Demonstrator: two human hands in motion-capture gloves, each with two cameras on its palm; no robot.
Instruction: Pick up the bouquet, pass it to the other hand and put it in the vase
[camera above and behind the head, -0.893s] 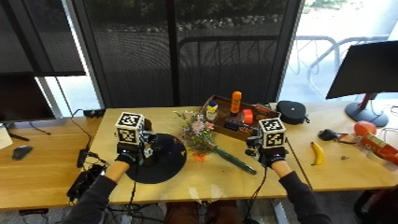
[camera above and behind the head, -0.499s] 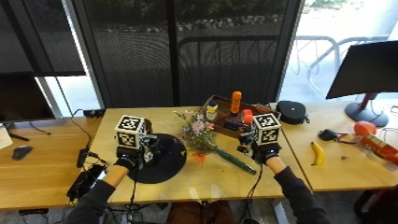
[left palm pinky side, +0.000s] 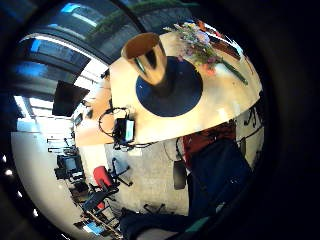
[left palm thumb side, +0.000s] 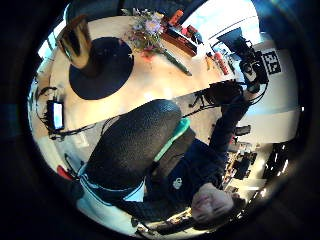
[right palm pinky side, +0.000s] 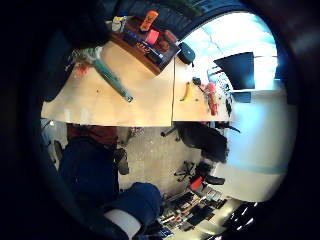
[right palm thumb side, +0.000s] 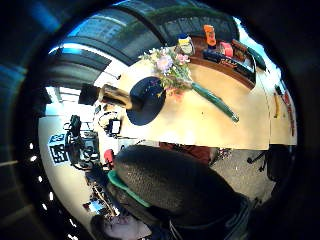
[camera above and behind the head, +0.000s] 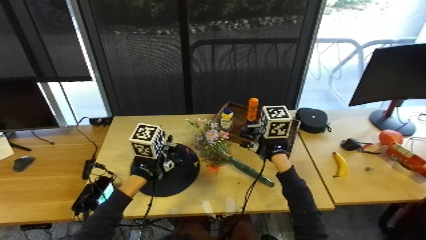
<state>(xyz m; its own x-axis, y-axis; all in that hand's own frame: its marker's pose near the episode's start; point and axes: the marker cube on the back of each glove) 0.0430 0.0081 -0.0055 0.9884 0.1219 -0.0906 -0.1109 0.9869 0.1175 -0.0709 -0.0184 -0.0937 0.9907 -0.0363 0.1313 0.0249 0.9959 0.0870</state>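
**Both gloved hands over the table, bouquet lying between them**

Neither hand holds anything that shows, but the fingers of both are hidden under the gloves' gear in the outside view, so I cannot tell whether they are curled or straight. The left hand (camera above and behind the head: 144, 170) hangs over the near left part of the black round mat (camera above and behind the head: 174, 176); the right hand (camera above and behind the head: 273, 150) hangs to the right of the bouquet, just near the wooden tray (camera above and behind the head: 234, 111).

Largest first: the light wooden table (camera above and behind the head: 219, 195) carries everything, with a second table (camera above and behind the head: 373, 185) butted against its right side. On the main table the black round mat lies left of centre. The palm views show a brass-coloured vase (left palm pinky side: 150, 60) standing upright on that mat; in the outside view it is hidden behind the left hand.

The bouquet (camera above and behind the head: 212, 145) lies flat on the table, its pink and pale flower heads at the mat's right edge and its green wrapped stems (camera above and behind the head: 249, 172) pointing toward the near right. It is well apart from the vase's mouth.

At the far side, the wooden tray holds an orange bottle (camera above and behind the head: 253, 109) and a small yellow-capped bottle (camera above and behind the head: 227, 119). On the right table lies a banana (camera above and behind the head: 340, 164).
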